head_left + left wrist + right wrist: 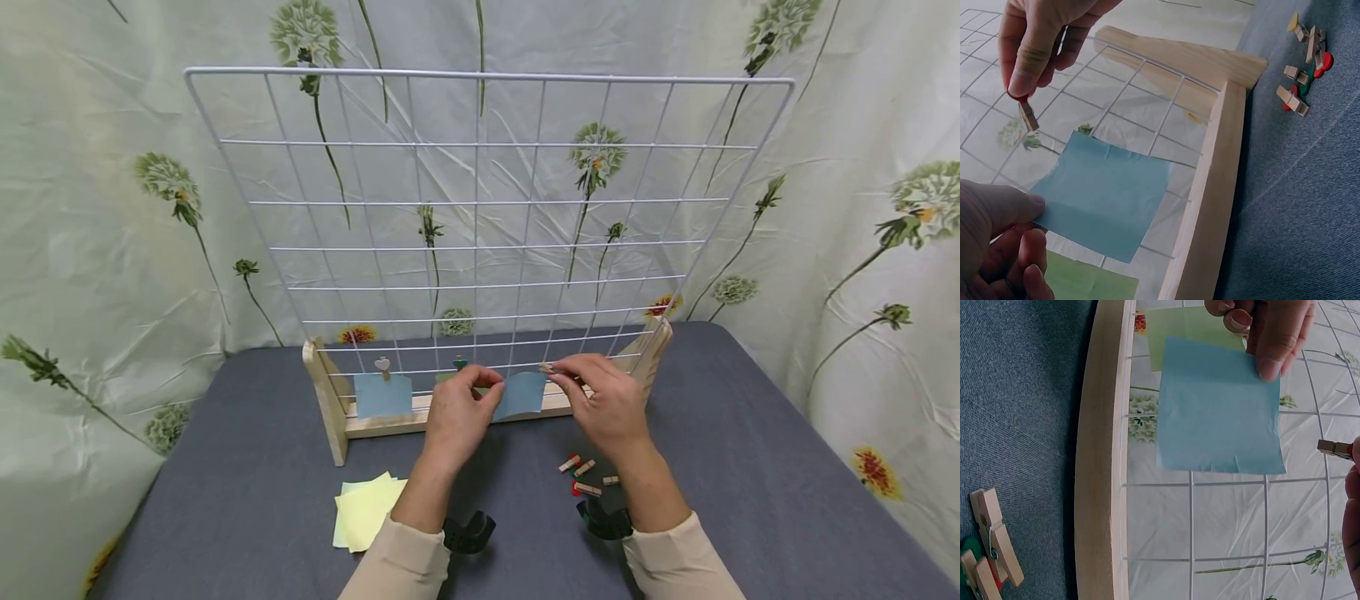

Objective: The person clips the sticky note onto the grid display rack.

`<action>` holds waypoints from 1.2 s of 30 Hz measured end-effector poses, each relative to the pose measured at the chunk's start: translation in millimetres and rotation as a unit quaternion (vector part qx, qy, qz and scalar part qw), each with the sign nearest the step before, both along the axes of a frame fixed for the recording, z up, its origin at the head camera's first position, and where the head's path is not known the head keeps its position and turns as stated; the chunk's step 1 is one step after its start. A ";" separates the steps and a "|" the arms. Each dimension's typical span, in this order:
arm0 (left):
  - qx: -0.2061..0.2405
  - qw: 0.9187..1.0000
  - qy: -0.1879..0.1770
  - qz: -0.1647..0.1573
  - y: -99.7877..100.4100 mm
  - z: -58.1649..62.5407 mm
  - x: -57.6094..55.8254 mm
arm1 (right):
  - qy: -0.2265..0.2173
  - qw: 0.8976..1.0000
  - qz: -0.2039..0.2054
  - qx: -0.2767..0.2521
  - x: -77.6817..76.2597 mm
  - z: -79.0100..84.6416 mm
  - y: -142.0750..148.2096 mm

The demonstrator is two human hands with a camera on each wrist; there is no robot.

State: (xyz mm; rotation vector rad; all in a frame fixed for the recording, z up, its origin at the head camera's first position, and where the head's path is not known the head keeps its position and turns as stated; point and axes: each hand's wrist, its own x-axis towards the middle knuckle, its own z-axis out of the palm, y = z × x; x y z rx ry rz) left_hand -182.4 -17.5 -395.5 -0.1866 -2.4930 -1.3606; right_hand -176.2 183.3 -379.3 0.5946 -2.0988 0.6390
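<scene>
We list: plain blue note (1221, 406); red-topped tan clothespin (1029, 117); white grid (480, 75); yellow notes (367, 514); blue-grey tablecloth (247, 500); whitish curtain (75, 258), green-and-red floral print.

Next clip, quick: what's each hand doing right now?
Left hand: closed, pinching a blue paper square by its edge.
Right hand: closed, pinching a small wooden clothespin.

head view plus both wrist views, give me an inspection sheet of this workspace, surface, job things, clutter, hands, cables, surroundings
Surface: dark tabletop, bearing a wooden stand with a wire grid.
Job's things: clipped blue note and green note on the grid; held blue note.
Clutter: loose clothespins scattered; yellow paper pile.
Hands: left hand pinches the held blue note; right hand pinches a clothespin, apart from it.
Cables: nothing seen.
Surroundings: floral fabric.
</scene>
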 end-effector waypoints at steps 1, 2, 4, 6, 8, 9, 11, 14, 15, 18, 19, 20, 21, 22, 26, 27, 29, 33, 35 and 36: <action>-0.001 1.000 0.000 0.001 0.7 -0.6 -0.4 | -0.001 1.000 0.000 -0.001 -0.7 -0.2 -0.8; -0.002 1.000 0.000 0.002 1.4 -1.0 -0.6 | -0.002 1.000 -0.001 -0.001 -1.1 -0.4 -1.3; -0.004 1.000 -0.003 0.005 2.1 -1.7 -0.9 | -0.006 1.000 -0.004 -0.001 -1.6 -0.7 -2.0; -0.006 1.000 -0.003 0.008 2.2 -2.3 -1.4 | -0.008 1.000 -0.005 -0.003 -2.2 -1.0 -2.3; -0.006 1.000 -0.003 0.010 3.2 -2.5 -2.1 | -0.006 1.000 -0.005 -0.005 -3.1 -1.5 -1.7; -0.005 1.000 -0.002 0.011 3.5 -2.8 -2.4 | -0.004 1.000 -0.005 -0.004 -3.6 -1.8 -1.6; -0.006 1.000 -0.001 0.013 4.5 -3.4 -3.4 | -0.001 1.000 -0.004 -0.003 -4.8 -2.9 -1.5; -0.007 1.000 0.003 0.016 6.1 -3.9 -4.8 | 0.003 1.000 -0.002 0.002 -6.5 -4.8 -1.9; -0.007 1.000 0.005 0.017 6.8 -4.0 -5.3 | 0.005 1.000 -0.001 0.003 -7.1 -5.3 -2.0; -0.007 1.000 0.013 0.018 9.0 -3.5 -6.5 | 0.009 1.000 0.000 0.004 -8.6 -6.3 -2.3; -0.008 1.000 0.015 0.019 9.5 -3.8 -6.8 | 0.010 1.000 0.000 0.004 -9.2 -7.0 -2.5; -0.009 1.000 0.018 0.020 10.0 -4.1 -7.3 | 0.011 1.000 0.000 0.003 -9.8 -7.7 -2.6; -0.009 1.000 0.021 0.021 10.6 -4.3 -7.8 | 0.012 1.000 0.001 0.003 -10.4 -8.3 -2.7; -0.009 0.999 0.023 0.022 10.9 -4.4 -8.1 | 0.012 1.000 0.000 0.003 -11.0 -8.9 -2.9; -0.009 0.999 0.035 0.029 12.7 -6.3 -9.3 | 0.015 1.000 0.000 0.004 -13.8 -12.2 -4.1; -0.009 0.999 0.039 0.030 13.3 -6.9 -9.4 | 0.018 1.000 0.000 0.004 -14.5 -13.2 -4.5; -0.013 0.998 0.051 0.032 14.8 -8.8 -9.5 | 0.026 1.000 0.002 0.005 -15.9 -15.4 -5.6; -0.024 0.996 0.080 0.038 17.5 -12.3 -9.9 | 0.042 0.999 0.009 0.003 -18.8 -19.0 -8.9; -0.027 0.994 0.093 0.042 18.4 -13.6 -10.2 | 0.046 0.999 0.012 0.000 -20.0 -20.3 -10.6; -0.028 0.994 0.098 0.045 18.8 -14.1 -10.2 | 0.047 0.999 0.013 -0.001 -20.6 -20.9 -11.2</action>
